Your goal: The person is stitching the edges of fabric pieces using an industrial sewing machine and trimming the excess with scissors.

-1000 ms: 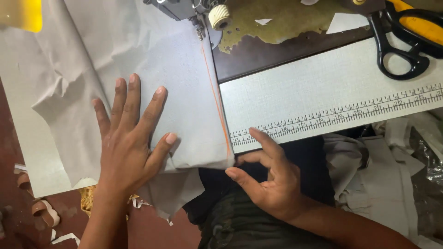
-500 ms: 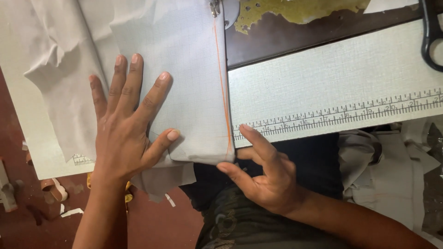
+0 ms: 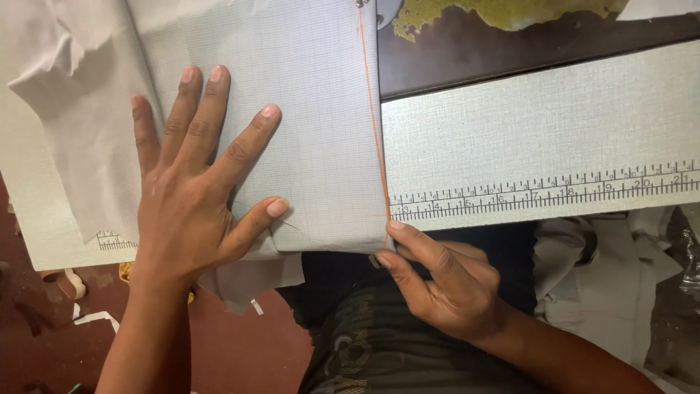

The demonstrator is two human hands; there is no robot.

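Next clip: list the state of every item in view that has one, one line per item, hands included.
Left hand: flat, fingers spread, pressing on the fabric.
Right hand: pinching the fabric's near corner at the table edge.
Grey checked fabric: folded, lying flat, orange stitch line along its right edge.
Table panel: bare, printed ruler scale along the near edge.
Fabric scraps: loose on the floor.

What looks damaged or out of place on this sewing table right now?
The dark tabletop has a worn patch at the top edge where the surface has peeled to yellowish material. Fabric scraps litter the red floor at lower left. The checked fabric lies flat under the left hand.
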